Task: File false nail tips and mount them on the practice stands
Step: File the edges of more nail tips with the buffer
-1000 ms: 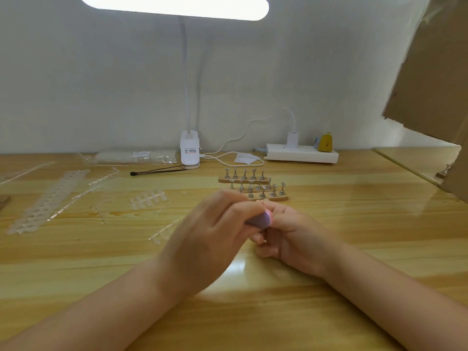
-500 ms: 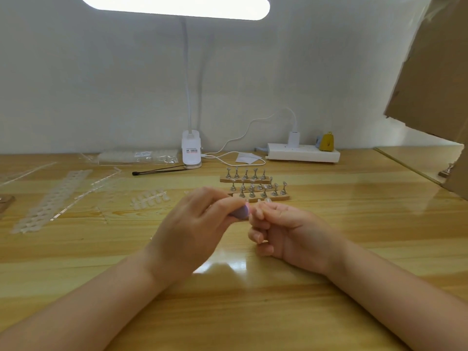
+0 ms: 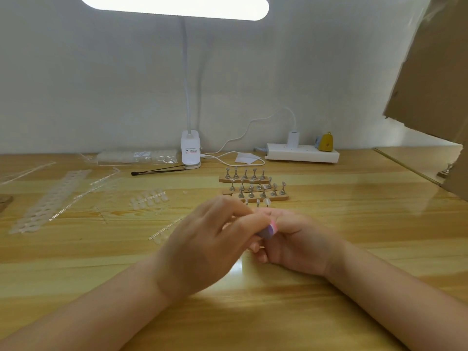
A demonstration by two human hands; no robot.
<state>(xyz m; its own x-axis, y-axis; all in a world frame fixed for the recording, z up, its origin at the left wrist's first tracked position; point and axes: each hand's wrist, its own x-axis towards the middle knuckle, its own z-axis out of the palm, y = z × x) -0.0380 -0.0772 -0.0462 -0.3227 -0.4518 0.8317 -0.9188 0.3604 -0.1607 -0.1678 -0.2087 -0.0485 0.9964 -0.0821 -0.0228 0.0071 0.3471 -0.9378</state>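
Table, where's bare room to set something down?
Free: the wood right of the practice stands, below the power strip. Also the near edge around both forearms. Crowded: left side, strewn with nail tip strips.

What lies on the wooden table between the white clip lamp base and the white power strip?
In the head view, between the lamp base and the power strip lie a looping white cable and a white paper piece.

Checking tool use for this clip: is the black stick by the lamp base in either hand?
No: the black stick lies on the table, while the left hand grips a purple file.
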